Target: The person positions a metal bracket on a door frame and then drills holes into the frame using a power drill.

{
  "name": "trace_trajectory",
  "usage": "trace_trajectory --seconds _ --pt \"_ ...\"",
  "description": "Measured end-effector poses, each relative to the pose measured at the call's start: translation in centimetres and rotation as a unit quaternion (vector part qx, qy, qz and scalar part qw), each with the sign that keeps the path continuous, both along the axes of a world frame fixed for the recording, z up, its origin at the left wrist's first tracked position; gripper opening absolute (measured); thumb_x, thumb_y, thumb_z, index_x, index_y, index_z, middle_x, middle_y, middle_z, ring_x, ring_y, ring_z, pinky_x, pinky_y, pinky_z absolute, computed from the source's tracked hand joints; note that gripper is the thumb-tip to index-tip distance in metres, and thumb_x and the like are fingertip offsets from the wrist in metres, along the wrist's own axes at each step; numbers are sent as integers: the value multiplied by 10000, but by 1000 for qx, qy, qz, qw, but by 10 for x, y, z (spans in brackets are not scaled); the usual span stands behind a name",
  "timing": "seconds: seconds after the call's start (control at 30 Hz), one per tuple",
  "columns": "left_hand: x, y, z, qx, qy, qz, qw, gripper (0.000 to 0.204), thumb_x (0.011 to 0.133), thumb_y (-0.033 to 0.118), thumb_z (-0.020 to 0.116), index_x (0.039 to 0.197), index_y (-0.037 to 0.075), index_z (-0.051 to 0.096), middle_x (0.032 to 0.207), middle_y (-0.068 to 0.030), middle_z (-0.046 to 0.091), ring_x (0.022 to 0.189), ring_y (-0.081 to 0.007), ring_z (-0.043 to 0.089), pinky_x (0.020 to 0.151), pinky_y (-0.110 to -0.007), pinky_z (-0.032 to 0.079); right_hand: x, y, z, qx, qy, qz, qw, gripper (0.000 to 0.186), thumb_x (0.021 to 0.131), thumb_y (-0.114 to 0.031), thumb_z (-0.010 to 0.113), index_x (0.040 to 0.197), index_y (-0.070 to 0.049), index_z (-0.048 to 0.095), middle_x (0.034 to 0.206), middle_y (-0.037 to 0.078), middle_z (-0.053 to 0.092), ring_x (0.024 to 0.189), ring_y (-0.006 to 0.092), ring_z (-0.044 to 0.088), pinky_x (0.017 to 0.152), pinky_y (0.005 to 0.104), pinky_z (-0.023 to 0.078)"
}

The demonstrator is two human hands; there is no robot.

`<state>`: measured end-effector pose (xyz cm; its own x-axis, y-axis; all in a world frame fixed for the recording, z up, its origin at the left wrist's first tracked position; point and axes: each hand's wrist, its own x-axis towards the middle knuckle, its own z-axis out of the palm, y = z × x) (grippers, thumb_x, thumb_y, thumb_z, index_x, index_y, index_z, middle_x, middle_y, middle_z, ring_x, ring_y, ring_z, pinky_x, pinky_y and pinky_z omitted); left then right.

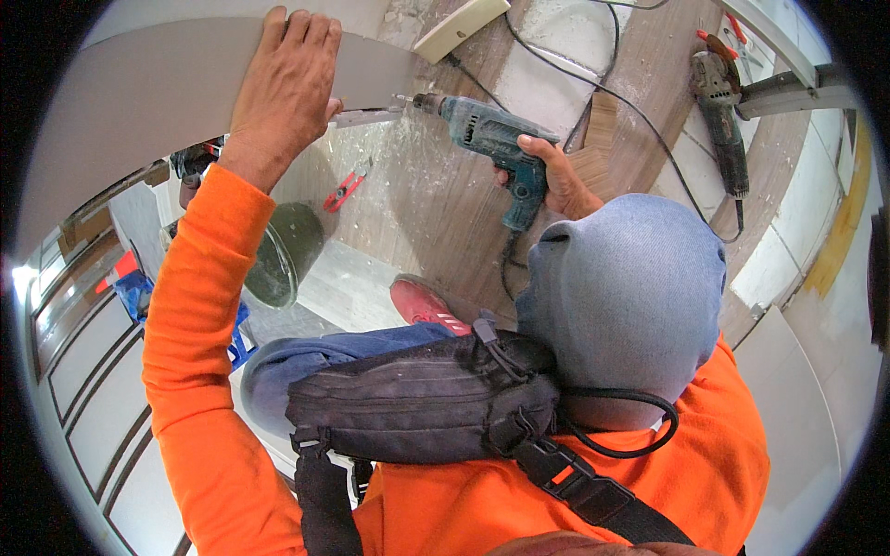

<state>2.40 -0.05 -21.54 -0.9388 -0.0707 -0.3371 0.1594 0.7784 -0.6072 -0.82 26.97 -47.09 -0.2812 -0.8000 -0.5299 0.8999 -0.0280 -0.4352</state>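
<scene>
My left hand (pixel 283 88) grips a long grey panel (pixel 176 79), its fingers hooked over the far edge and the thumb near the lower edge. In my right hand (pixel 561 176) is a dusty blue-green power drill (pixel 496 130), held by its handle. The drill points left, and its chuck and short bit reach the panel's right end. Whether the bit touches the panel I cannot tell. A thin metal strip (pixel 366 118) shows along the panel's lower edge.
Red-handled cutters (pixel 345 192) lie on the wood-look floor beside a dark green bucket (pixel 278 255). An angle grinder (pixel 721 120) rests at the right. Black cords run from a cream power strip (pixel 461 28). My bent denim knee (pixel 621 306) rises near my right arm; a black bag (pixel 417 398) crosses my front.
</scene>
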Motion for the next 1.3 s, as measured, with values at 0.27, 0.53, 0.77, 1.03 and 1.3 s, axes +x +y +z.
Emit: trace_trajectory --seconds 0.27,0.53,0.77,1.03,1.3 --pt "2 -4 -1 -5 -14 11 1000 869 690 365 878 1366 8 465 1279 -123 530 1262 -270 472 1173 -442 281 0 -1 1 36 -4 -5 999 603 880 -462 699 1214 29 596 912 160 687 696 186 688 662 323 595" --pt "4 -8 -5 2 -3 5 1000 878 677 351 890 1369 14 466 1277 -122 528 1258 -275 467 1168 -439 283 -4 -3 2 31 -8 4 999 565 894 -460 683 1174 25 611 888 150 688 699 191 691 653 330 592" --pt "3 -7 -3 1 -2 3 1000 872 687 349 880 1376 13 465 1287 -117 526 1264 -270 466 1167 -441 284 -5 -5 -4 4 22 15 1000 546 882 -425 693 1184 23 612 881 142 688 691 188 673 618 335 558" --pt "6 -9 -6 1 11 -9 1000 868 687 360 878 1372 5 480 1263 -111 529 1251 -263 466 1172 -440 282 -4 -5 -2 29 6 6 1000 561 878 -429 698 1198 24 611 901 150 690 691 179 673 621 326 564" --pt "5 -10 -5 18 24 -26 999 842 696 379 878 1347 -15 517 1233 -102 545 1218 -245 479 1167 -438 279 -6 -5 2 23 16 8 1000 605 853 -460 718 1189 30 607 898 147 686 694 180 678 638 336 581"
